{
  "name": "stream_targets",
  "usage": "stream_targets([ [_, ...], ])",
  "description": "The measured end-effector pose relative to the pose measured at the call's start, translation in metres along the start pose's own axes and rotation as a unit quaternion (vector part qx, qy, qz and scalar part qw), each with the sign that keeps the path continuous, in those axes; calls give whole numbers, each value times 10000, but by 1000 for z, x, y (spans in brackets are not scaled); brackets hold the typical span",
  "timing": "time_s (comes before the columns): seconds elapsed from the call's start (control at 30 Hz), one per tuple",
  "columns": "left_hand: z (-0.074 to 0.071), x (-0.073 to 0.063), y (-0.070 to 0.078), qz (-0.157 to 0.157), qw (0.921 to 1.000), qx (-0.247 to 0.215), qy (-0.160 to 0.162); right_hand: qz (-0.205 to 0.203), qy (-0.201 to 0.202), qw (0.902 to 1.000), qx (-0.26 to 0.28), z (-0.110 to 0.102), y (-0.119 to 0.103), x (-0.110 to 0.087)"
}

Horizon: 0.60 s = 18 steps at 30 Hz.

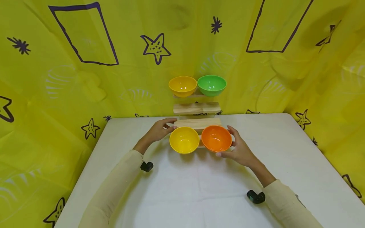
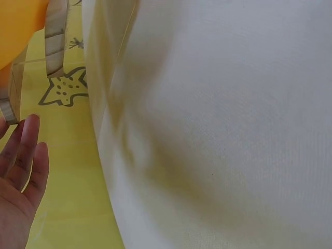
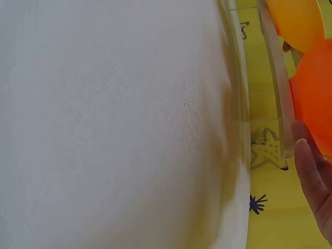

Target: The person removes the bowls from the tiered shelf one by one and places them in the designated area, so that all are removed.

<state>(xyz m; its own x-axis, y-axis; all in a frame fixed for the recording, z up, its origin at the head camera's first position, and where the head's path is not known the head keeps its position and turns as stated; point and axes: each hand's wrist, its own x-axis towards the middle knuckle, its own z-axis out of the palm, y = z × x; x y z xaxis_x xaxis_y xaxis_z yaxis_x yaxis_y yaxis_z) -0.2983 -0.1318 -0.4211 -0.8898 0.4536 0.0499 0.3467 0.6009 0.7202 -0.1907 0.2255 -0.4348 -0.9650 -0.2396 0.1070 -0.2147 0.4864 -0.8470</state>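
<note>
An orange bowl (image 1: 216,138) is at the front right of a stepped wooden stand (image 1: 197,123). My right hand (image 1: 238,148) holds it by its right side, thumb at the near side and fingers at the far side. Beside it on the left is a yellow bowl (image 1: 184,140), at the same front level. My left hand (image 1: 160,129) grips the left end of a stand plank (image 2: 9,110), finger and thumb at its edges, close to the yellow bowl. The lower front of the stand is mostly hidden by the two bowls.
A yellow-orange bowl (image 1: 182,86) and a green bowl (image 1: 212,85) sit side by side on the stand's top step. A bare middle step (image 1: 196,108) lies below them. The stand is near the back edge of the white table (image 1: 182,190), before a yellow patterned curtain (image 1: 128,82).
</note>
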Motion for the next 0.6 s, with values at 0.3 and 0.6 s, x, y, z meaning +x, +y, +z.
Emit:
stream_targets([
  [0.3,-2,-3,-1,-6,10000,69,-2,16,27,10000,75,5,0,6],
  [0.6,-1,-1,-1,-97,9999,4,-28,14,-73,9998,173,7,3,8],
])
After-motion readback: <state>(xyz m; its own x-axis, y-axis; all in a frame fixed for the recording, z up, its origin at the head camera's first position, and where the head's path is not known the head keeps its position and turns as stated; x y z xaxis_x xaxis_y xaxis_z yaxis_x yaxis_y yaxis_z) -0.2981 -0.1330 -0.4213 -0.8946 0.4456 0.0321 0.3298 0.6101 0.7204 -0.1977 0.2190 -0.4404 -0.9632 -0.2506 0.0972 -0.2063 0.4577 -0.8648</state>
